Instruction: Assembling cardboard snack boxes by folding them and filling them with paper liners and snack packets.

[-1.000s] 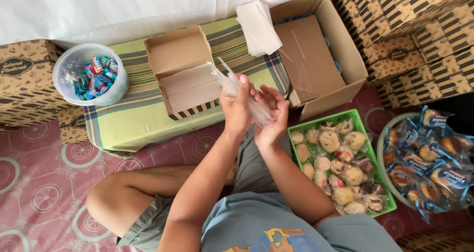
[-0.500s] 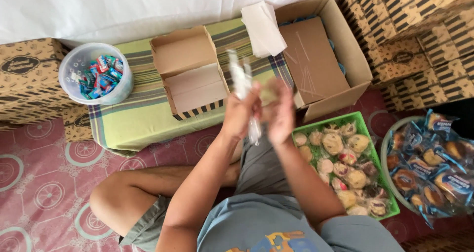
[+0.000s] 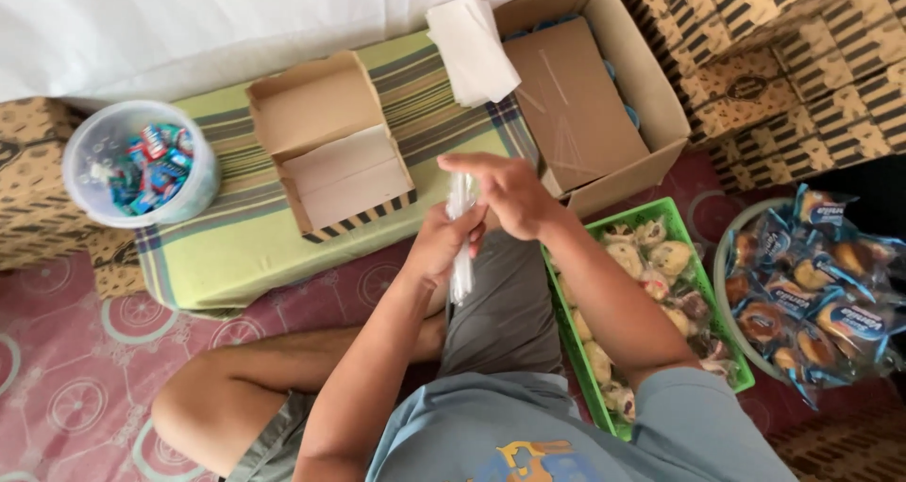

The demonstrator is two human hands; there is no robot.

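Head view: left hand [image 3: 442, 246] grips clear wrapper [image 3: 461, 246], right hand [image 3: 510, 191] above

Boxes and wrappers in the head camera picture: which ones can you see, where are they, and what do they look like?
Small open box: on the striped cloth, brown card, striped edge.
Big open box: far right of the cloth, plain brown card.
Patterned boxes: stacked top right, tan with dark stripes.
Wrapped cakes: in a bowl at right, clear and blue wrappers.
Small sweets: in a round white tub at left, blue and red wrappers.
Clear plastic bag: between the left hand and right hand.
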